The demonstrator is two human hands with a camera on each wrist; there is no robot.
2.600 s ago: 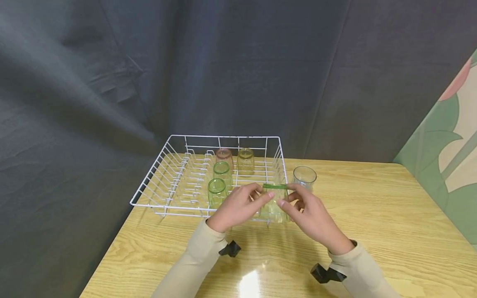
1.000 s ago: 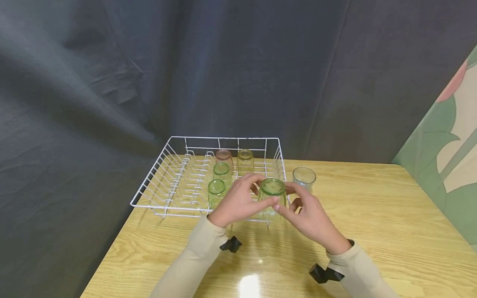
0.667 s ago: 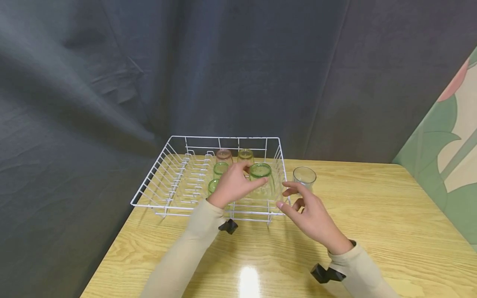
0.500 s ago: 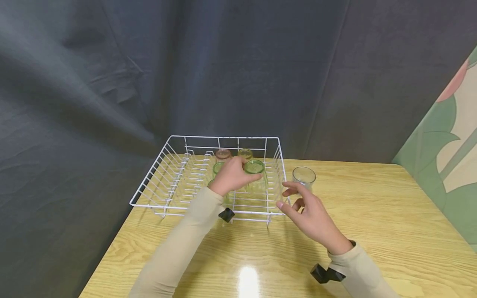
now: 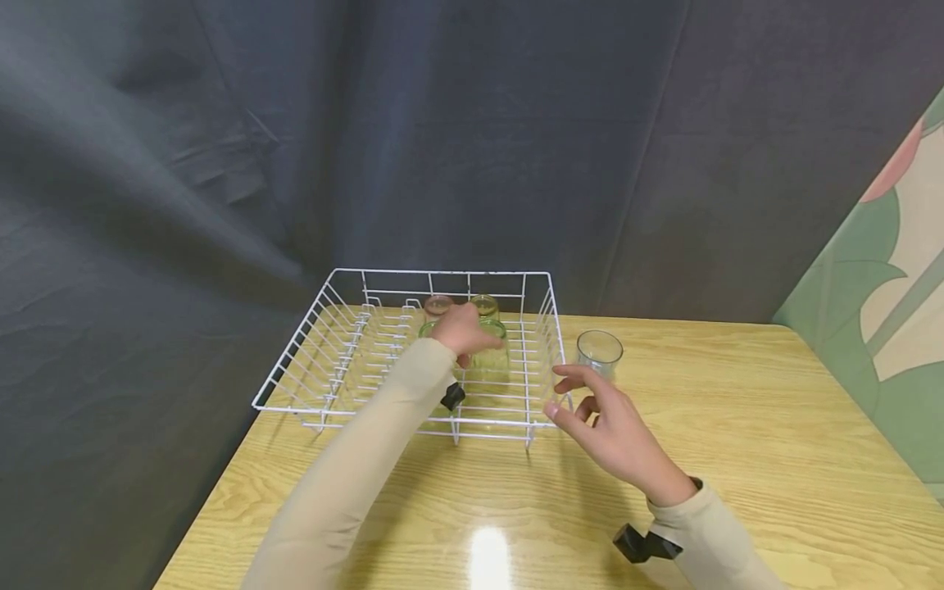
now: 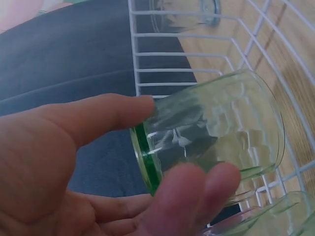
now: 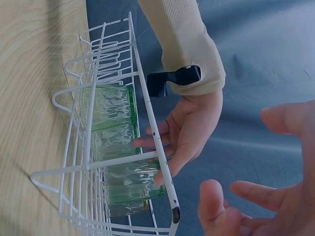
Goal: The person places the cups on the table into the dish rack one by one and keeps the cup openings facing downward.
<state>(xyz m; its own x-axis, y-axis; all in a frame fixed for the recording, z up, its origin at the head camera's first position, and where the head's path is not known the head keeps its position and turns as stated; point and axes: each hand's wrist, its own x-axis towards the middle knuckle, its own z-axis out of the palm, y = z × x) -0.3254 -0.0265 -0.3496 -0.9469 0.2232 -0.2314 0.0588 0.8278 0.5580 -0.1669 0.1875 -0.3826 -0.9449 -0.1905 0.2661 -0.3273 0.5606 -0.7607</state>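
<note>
A light-green drinking glass [image 5: 490,365] stands upside down in the white wire rack [image 5: 442,421]. My left hand [image 5: 462,329] grips it near its base; in the left wrist view the thumb [image 6: 123,110] lies along one side and fingertips [image 6: 189,184] on the other. Two other green glasses stand left of it, mostly hidden under the left hand and sleeve. Behind are a pink glass [image 5: 437,305] and an amber glass [image 5: 483,304], also inverted. My right hand [image 5: 615,426] hovers at the rack's right front corner, fingers loosely bent and holding nothing.
A clear drinking glass [image 5: 600,354] stands upright on the wooden table [image 5: 737,426], just right of the rack. A dark curtain [image 5: 472,147] hangs behind the table. At the far right is a panel with a leaf pattern [image 5: 870,287].
The green glass was held by both hands in front of the rack, turned base up. The right hand let go and stayed; the left carried the glass left and back, down into the rack.
</note>
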